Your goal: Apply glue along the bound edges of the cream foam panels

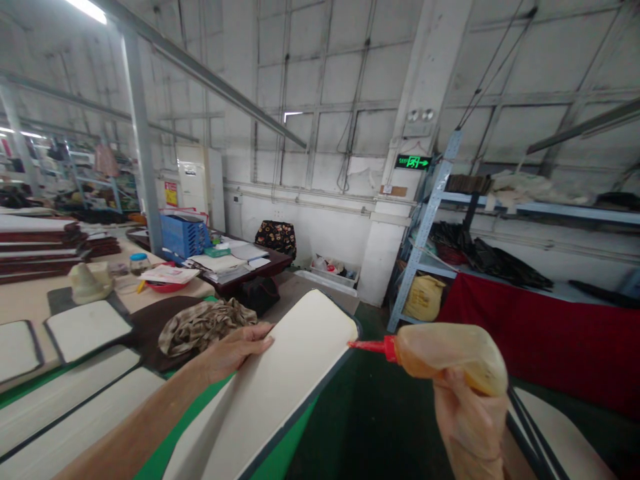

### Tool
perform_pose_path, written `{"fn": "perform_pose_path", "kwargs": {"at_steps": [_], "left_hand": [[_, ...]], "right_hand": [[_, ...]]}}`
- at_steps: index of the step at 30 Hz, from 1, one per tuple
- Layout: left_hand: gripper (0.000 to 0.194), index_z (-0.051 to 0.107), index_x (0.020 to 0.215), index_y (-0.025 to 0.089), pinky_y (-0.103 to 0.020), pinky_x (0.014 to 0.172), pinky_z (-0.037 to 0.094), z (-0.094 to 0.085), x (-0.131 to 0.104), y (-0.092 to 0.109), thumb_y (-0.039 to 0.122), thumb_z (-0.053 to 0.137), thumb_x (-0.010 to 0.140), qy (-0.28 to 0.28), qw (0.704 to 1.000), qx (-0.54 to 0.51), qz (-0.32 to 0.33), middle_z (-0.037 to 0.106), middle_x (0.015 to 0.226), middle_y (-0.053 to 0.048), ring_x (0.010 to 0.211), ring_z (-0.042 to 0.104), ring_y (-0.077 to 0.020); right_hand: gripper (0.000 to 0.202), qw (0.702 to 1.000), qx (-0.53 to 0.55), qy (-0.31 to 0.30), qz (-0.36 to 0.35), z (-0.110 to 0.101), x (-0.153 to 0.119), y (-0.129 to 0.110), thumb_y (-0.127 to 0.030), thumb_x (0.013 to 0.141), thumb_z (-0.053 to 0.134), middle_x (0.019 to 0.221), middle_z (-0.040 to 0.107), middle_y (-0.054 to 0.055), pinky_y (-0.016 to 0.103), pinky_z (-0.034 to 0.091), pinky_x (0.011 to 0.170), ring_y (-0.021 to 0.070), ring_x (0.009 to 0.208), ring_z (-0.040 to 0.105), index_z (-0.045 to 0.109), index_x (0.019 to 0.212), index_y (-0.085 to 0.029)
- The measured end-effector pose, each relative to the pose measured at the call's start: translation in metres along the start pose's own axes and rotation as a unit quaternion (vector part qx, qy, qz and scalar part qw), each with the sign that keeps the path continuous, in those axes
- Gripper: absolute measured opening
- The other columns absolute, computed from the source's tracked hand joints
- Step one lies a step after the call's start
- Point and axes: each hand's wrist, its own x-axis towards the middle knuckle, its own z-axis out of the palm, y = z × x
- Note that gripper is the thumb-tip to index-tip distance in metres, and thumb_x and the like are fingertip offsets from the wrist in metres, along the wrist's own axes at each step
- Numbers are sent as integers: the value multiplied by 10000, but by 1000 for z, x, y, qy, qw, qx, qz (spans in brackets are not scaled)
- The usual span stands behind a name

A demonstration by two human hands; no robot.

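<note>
Biggest first: blue shelving rack (419, 237) on the right, well apart from the hands. Beige table (25, 303) on the left, with pale dark-edged pieces (89, 328) lying on it and on the green surface (293, 443) nearer in.

Pale panel (295, 367) is front and centre, tilted over the green surface, near end cut off by the frame. Dark strip down its right edge; a crease or overlap shows low on the left side.

Handling, my read: light, thin, bendy but not floppy, more like backed sheet than cloth. Probably creases if squeezed. Best hold is a flat pinch on the bare left edge, off the dark strip.

Plaid cloth (210, 327) is bunched up beyond the left forearm.

Squeeze bottle (453, 350) lies nearly level, part full of amber liquid. Looks soft-walled and light; grip the body, easy on the pressure.

Left hand (243, 350): clamped on the panel's left edge, thumb on the pale face, other fingers partly hidden. Right hand (467, 407): wrapped round the bottle from below.

Red nozzle (373, 346): tip at the panel's right edge near the far corner. Can't tell touching or just off.
</note>
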Motion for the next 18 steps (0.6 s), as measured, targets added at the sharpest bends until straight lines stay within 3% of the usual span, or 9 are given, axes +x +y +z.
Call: {"fn": "perform_pose_path", "kwargs": {"at_steps": [6,11,18], "left_hand": [[412,671,1100,194,-275,745,511,-1,3,-10,362,711,726,41,999,-32,0,730,979,-74,858,678,-232],[377,681,1056,179,-251,715,519,6,2,-9,342,725,720,79,996,-46,2,739,946,-73,805,689,-201],[370,704,945,166,-270,685,538,13,1,-11,358,786,639,129,988,-88,-11,748,877,-82,736,696,-212]], "right_hand": [[386,1000,6,4,30,3,-2,10,-200,571,841,757,661,10,180,516,655,118,668,611,642,898,-150],[375,1000,-2,-11,24,9,-8,12,-205,595,828,747,653,9,188,518,658,123,664,609,637,913,-151],[348,998,6,-9,68,13,-14,19,-193,589,828,719,643,-11,179,513,608,113,636,595,636,877,-164]]}}
